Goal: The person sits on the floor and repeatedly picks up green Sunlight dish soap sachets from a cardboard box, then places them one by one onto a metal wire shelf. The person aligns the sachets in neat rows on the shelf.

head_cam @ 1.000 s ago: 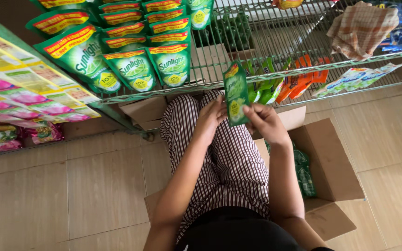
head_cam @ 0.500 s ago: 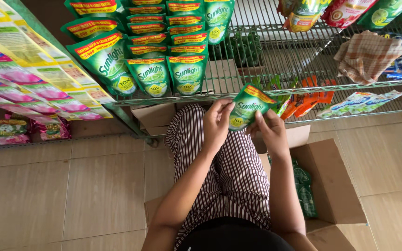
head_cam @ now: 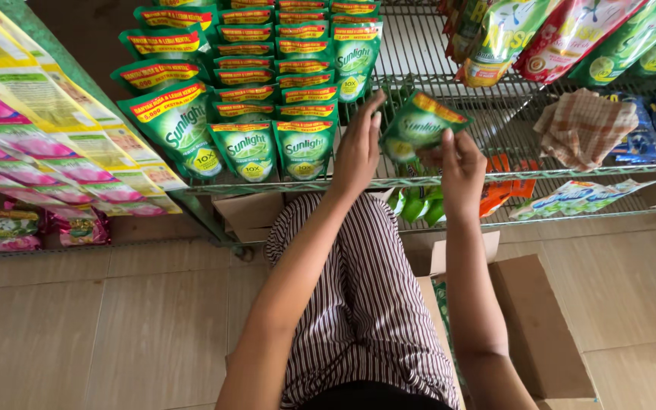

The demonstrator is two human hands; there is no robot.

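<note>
Holding green refill pouch point(head_cam: 419, 125) up at wire shelf point(head_cam: 495, 176) | R hand point(head_cam: 461, 168) pinches its lower corner, fingers closed | L hand point(head_cam: 358, 148) open, flat beside pouch, steadying | stocked pouch rows point(head_cam: 267, 99) just left, upright, fronts out | open carton point(head_cam: 533, 326) below for reach

Two bare forearms are seen, without sleeves as far as the frame shows. No watch, ring or bracelet is seen on the left hand point(head_cam: 357, 156) or the right hand point(head_cam: 461, 171). The fingernails are kept short and unpainted. The legs are covered by loose trousers point(head_cam: 366, 304), striped lengthwise in narrow dark and white lines. A dark garment edge point(head_cam: 373, 396) is seen at the waist.
</note>
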